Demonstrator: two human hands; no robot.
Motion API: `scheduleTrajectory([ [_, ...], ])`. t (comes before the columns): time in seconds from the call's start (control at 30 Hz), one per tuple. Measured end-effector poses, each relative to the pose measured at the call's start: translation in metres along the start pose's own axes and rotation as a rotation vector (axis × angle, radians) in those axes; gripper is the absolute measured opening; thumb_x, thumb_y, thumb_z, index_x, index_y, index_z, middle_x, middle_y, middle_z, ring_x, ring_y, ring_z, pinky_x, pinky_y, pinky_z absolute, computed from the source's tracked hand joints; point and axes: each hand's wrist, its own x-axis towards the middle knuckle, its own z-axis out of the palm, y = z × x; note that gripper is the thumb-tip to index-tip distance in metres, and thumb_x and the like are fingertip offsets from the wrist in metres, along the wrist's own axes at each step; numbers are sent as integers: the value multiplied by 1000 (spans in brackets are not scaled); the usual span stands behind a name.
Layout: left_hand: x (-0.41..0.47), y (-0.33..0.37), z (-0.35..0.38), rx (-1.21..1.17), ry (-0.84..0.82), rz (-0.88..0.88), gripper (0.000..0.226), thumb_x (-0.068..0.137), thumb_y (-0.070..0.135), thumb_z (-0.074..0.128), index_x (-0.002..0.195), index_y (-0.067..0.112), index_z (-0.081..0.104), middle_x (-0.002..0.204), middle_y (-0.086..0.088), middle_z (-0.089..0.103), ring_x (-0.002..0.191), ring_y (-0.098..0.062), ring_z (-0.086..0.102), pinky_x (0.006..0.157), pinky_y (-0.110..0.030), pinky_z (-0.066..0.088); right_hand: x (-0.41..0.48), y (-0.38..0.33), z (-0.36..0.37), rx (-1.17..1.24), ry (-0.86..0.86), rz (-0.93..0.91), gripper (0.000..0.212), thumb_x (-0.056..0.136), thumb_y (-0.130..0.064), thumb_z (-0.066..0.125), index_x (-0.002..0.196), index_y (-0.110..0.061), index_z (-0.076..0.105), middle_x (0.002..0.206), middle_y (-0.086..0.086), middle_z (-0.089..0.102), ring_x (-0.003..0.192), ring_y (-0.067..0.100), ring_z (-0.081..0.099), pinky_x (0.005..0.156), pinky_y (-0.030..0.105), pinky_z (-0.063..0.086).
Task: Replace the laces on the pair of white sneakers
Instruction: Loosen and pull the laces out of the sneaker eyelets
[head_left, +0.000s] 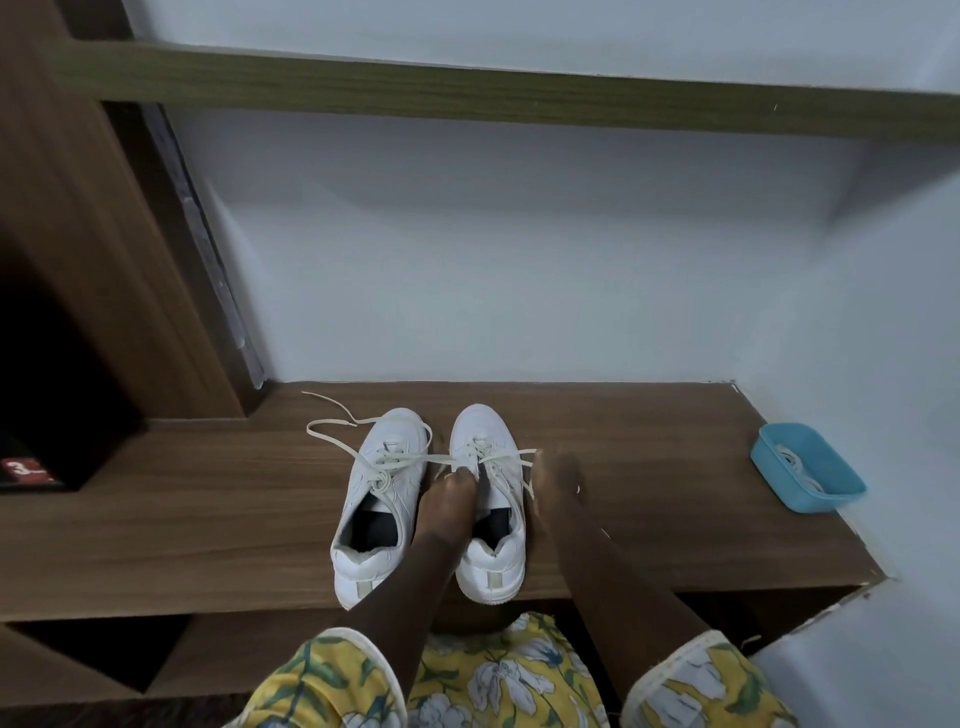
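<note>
1. Cubby (47, 395), far left: dark inside. A red item (23, 470) with a pale mark lies in it, too dim to identify.

2. Shelf (208, 493): wood. It carries everything below.

3. Left sneaker (363, 467): white, toe to the wall, heel towards the person. Its loose lace (332, 441) is slack in the upper eyelets and trails off to the left across the shelf. How many eyelets are undone cannot be made out.

4. Left hand (451, 491): set down on the tongue of the right sneaker, fingers curled, apparently pinching the old lace (493, 457) where it crosses. It covers part of the tongue.

5. Right sneaker (483, 423): just beside its pair and facing the same way, still laced at the lower eyelets.

6. Right hand (558, 470): just beside the sneaker's outer edge and blurred. A lace strand runs towards it, but I cannot tell whether the fingers hold it or how far they are open.

7. Tray (810, 501): blue, well apart at the right end of the shelf. It holds spare laces (800, 465), partly hidden by the tray wall, so they cannot be counted.

Step in hand, as I judge it: unlacing. The old laces are being loosened and none of the spares is threaded yet.

Next move calls for drawing the old lace out eyelet by eyelet while steadying the shoe, then reaching right to the tray.

Cut off: both arms below the sleeves (332, 675).
</note>
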Motion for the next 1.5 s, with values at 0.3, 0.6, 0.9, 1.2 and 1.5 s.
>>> scheduleTrajectory([
  [0.3, 0, 2, -2, 23, 12, -18, 25, 93, -1, 39, 116, 3, 50, 116, -14, 61, 109, -28, 60, 86, -34, 49, -12, -6, 7, 43, 176, -257, 26, 96, -25, 49, 121, -22, 58, 137, 6, 38, 130, 28, 33, 105, 42, 26],
  [0.6, 3, 1, 1, 21, 18, -15, 25, 95, 2, 38, 116, 3, 52, 116, -14, 62, 109, -27, 59, 86, -33, 49, -18, -15, 12, -124, 27, -369, 23, 96, -23, 49, 115, -21, 61, 135, 2, 36, 132, 28, 30, 104, 45, 26],
  [0.9, 1, 1, -2, 8, -14, -4, 22, 95, 13, 50, 115, 4, 51, 115, -13, 63, 107, -27, 61, 83, -34, 49, -8, 0, -1, -87, 150, -228, 25, 94, -19, 49, 118, -19, 56, 132, 5, 38, 127, 29, 36, 104, 50, 29],
  [1.2, -2, 1, -3, -18, 3, -6, 21, 96, 15, 49, 115, 5, 49, 112, -11, 63, 104, -27, 62, 80, -34, 49, -9, 0, 1, 104, 186, 34, 35, 93, -13, 48, 128, -10, 46, 137, 12, 36, 125, 34, 40, 104, 50, 32],
  [1.5, -4, 5, -7, -54, 16, -34, 23, 95, 3, 36, 114, 3, 50, 113, -14, 63, 106, -29, 61, 81, -35, 47, -17, -19, 23, -173, 97, -497, 24, 90, -22, 51, 105, -29, 69, 139, -4, 36, 130, 24, 33, 105, 45, 26],
])
